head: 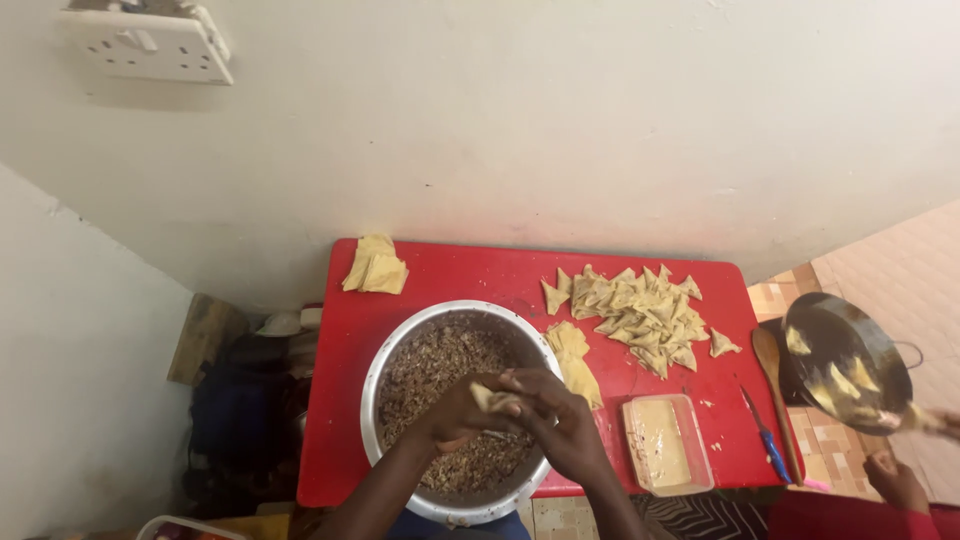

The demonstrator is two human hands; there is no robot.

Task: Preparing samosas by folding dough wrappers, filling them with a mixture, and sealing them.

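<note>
Both hands, the left hand (455, 412) and the right hand (560, 420), gripped one folded pastry pocket (494, 399) over the metal bowl (385, 352) of filling at lower centre, so crumbs fell inside.

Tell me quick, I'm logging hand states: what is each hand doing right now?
Left hand: closed on a folded pastry piece, over the metal bowl of filling.
Right hand: closed on the same pastry piece, sharing the grip.
</note>
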